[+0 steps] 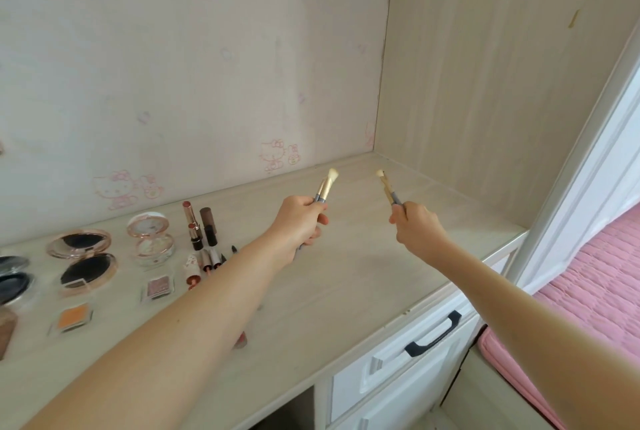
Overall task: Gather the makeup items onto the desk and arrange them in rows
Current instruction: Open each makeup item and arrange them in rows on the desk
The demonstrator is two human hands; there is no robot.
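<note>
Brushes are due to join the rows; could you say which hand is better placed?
Probably left. The left hand holds its brushes just beside the lipsticks ending the rows; the right hand, with its brush, hangs farther off over bare desk.

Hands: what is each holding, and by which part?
Left hand grips makeup brushes by the handles, bristles up; right hand grips another brush by its handle.

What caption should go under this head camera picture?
Left hand and right hand both grip makeup brushes over the desk, beside rows of compacts and lipsticks.
</note>
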